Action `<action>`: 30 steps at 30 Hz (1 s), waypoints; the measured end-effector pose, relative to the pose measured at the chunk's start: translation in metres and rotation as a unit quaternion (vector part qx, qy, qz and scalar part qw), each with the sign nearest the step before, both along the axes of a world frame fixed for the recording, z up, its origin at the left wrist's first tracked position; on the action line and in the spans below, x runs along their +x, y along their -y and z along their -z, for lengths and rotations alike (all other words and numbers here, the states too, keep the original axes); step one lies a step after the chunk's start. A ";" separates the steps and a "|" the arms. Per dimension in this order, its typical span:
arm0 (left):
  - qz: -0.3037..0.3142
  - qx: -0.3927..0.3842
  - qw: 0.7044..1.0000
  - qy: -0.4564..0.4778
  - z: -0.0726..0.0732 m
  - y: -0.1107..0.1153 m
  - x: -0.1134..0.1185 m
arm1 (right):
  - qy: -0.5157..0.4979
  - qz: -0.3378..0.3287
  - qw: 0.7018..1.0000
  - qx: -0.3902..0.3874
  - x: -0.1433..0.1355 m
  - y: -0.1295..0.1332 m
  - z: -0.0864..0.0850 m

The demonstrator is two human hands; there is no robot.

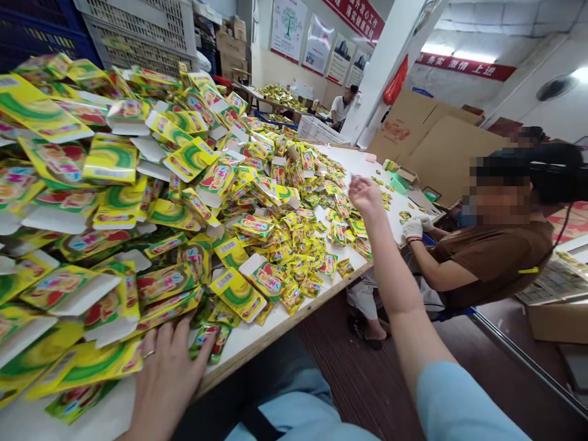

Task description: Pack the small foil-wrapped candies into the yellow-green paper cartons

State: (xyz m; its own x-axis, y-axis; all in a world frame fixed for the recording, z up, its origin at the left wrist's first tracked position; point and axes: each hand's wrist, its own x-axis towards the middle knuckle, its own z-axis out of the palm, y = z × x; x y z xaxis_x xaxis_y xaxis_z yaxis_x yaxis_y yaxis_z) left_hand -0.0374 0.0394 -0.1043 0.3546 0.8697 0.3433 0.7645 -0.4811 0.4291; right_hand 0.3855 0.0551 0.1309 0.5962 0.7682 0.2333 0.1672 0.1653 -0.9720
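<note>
Fingers (pixel 180 335) of your left hand (pixel 168 373) are spread, with the thumb standing apart from the rest and laid over a small green packet (pixel 223 344) close to the near edge of the table (pixel 239 343). Your other left fingertips reach to the lower edge of the heap of cartons (pixel 110 159), and one of them wears a ring. Your right arm stretches forward, its hand (pixel 365 195) in front of the farther part of the white tabletop; those fingers look curled, but you cannot tell from this view whether they pinch anything.

The yellow and green cartons pile up across your left side, lying at all angles, many with white flaps open. Small wrapped packets (pixel 298 245) lie loose in the middle, between the cartons and the long edge of the table, and some spread on toward its far end. One flattish carton (pixel 239 294) lies near that edge, its barcode facing up.

To your right sits a co-worker in a brown shirt (pixel 500 263), whose white-gloved hand (pixel 413 226) is at the table's edge. Behind the heap stand a grey crate (pixel 142 27) and a blue crate (pixel 41 30).
</note>
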 end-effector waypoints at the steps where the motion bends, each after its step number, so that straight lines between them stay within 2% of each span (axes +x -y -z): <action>1: -0.003 0.011 1.000 -0.028 0.001 -0.002 0.000 | 0.025 0.020 0.999 -0.013 0.010 0.010 0.007; 3: -0.011 0.034 0.997 -0.073 0.002 -0.004 0.002 | 0.082 0.032 0.994 -0.064 0.007 0.035 0.035; 5: -0.027 0.042 0.996 -0.075 -0.003 0.002 0.004 | 0.142 -0.001 0.980 -0.142 -0.018 0.062 0.077; 8: -0.039 0.026 0.997 -0.065 -0.021 0.019 0.009 | 0.236 -0.047 0.945 -0.220 -0.066 0.102 0.139; 9: -0.034 -0.007 0.997 -0.070 -0.028 0.024 0.011 | 0.263 -0.046 0.936 -0.231 -0.077 0.112 0.154; 10: -0.057 -0.049 0.995 -0.065 -0.034 0.028 0.013 | 0.287 -0.047 0.927 -0.237 -0.086 0.119 0.166; 11: -0.056 -0.092 0.992 -0.059 -0.039 0.031 0.014 | 0.308 -0.048 0.920 -0.239 -0.092 0.124 0.174; 13: -0.058 -0.154 0.986 0.003 -0.043 0.033 0.014 | 0.341 -0.056 0.909 -0.234 -0.097 0.128 0.180; 15: -0.047 -0.188 0.974 0.114 -0.042 0.034 0.012 | 0.364 -0.071 0.903 -0.218 -0.095 0.130 0.177; 17: -0.034 -0.194 0.958 0.209 -0.041 0.036 0.010 | 0.374 -0.081 0.903 -0.195 -0.090 0.135 0.172; 20: -0.031 -0.191 0.944 0.266 -0.042 0.040 0.009 | 0.348 -0.096 0.919 -0.160 -0.091 0.143 0.174; 23: -0.025 -0.212 0.925 0.315 -0.044 0.045 0.014 | 0.177 -0.187 0.961 -0.106 -0.122 0.140 0.186; 25: -0.007 -0.239 0.907 0.346 -0.044 0.049 0.021 | 0.051 -0.279 0.956 -0.071 -0.154 0.131 0.189; 27: 0.012 -0.270 0.888 0.371 -0.044 0.054 0.027 | 0.041 -0.341 0.938 -0.050 -0.185 0.119 0.184; 30: 0.028 -0.310 0.863 0.398 -0.047 0.064 0.031 | 0.130 -0.350 0.927 -0.030 -0.209 0.105 0.169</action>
State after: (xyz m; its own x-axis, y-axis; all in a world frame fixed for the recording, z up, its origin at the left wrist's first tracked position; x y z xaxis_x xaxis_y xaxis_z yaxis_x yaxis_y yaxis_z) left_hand -0.0068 -0.0251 -0.0572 0.2684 0.9629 -0.0278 0.0911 0.0034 0.9958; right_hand 0.1768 -0.0502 -0.0383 -0.1240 0.9620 0.2432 0.2696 0.2686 -0.9248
